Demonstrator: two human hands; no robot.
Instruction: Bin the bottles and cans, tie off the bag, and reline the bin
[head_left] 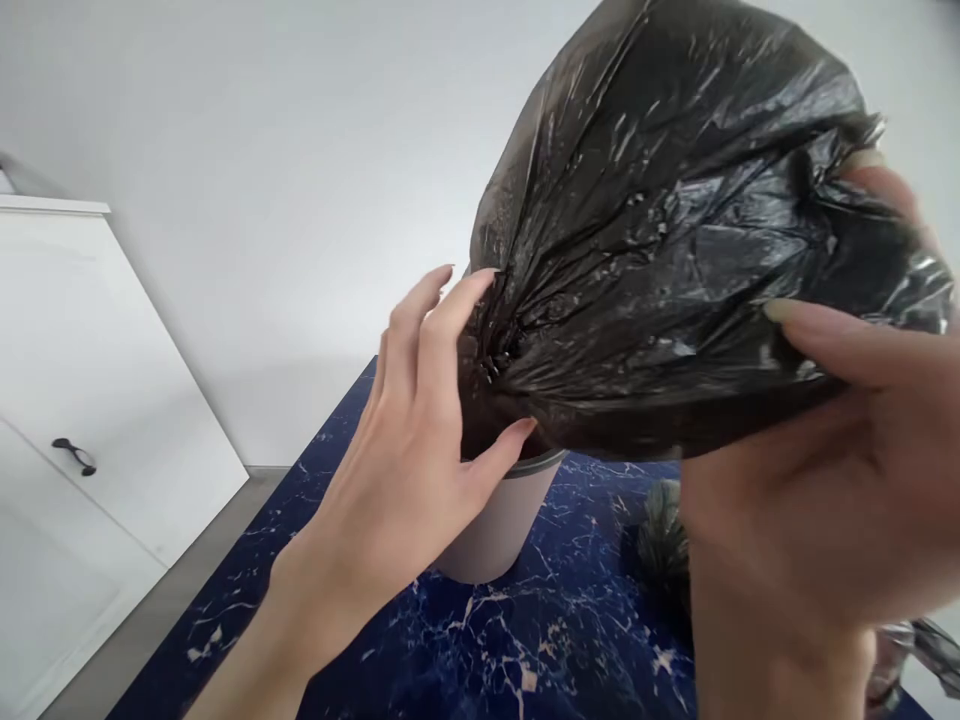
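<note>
A black garbage bag (675, 230), puffed out and wrinkled, fills the upper right. My right hand (847, 470) grips its right side, thumb in front and a fingertip showing at the upper edge. At the bag's left end, where the pleats draw together, my left hand (405, 430) curves around it with fingers spread and thumb apart; the index fingertip and thumb lie at the plastic. Below the bag stands a light grey-pink bin (491, 535) with a dark rim. My left hand and the bag hide most of the bin's opening.
The bin stands on a dark blue marble-patterned tabletop (480, 650). A dark, crumpled-looking item (664, 540) lies to the right, partly behind my right wrist. Shiny plastic (934, 650) shows at the lower right. A white cabinet (82, 400) with a black handle stands left, against a white wall.
</note>
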